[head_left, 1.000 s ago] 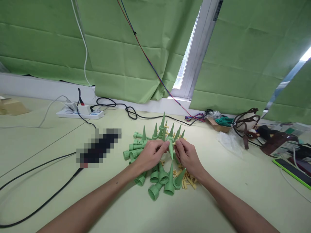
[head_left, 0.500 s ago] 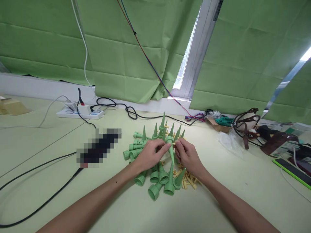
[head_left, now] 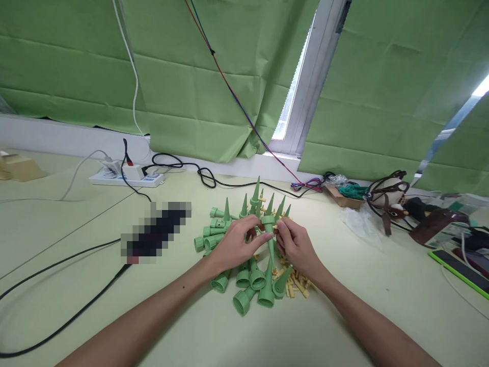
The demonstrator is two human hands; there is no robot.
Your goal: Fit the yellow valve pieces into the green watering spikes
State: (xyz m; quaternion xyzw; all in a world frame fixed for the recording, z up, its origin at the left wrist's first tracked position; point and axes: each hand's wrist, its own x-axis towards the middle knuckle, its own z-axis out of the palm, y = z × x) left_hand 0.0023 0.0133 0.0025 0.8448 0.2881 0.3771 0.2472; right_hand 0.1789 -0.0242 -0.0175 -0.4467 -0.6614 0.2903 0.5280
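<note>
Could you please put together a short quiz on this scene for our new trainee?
1. True or false: the green spike between the left hand and the right hand points tip upward.

2. Where does the loose pile of yellow pieces nearest the wearer lie?
A) In the cardboard box
B) On the table, beside the green parts
C) On the window sill

3. What white item with plugs in it lies on the table near the wall, to the wearer's left?

Key: 1. False; its tip points downward. 2. B. 3. A power strip.
</note>
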